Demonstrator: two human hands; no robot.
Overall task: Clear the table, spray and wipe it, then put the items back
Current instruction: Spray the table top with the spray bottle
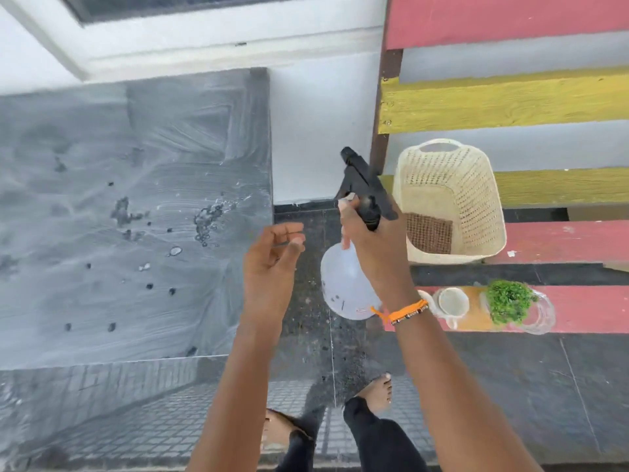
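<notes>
Gripping spray bottle (343,284), right hand (372,240) fingers clamped; left hand (272,264) fingers apart, beside wet table (119,216).

Grey streaked table (136,216); white spray bottle (343,284) (black head); cream lattice basket (476,199); red-yellow slats (510,100).

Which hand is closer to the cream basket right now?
Right. The right hand, gripping the spray bottle, is just left of the basket; the empty left hand is farther left.

Table (102,216) cut off left.
</notes>
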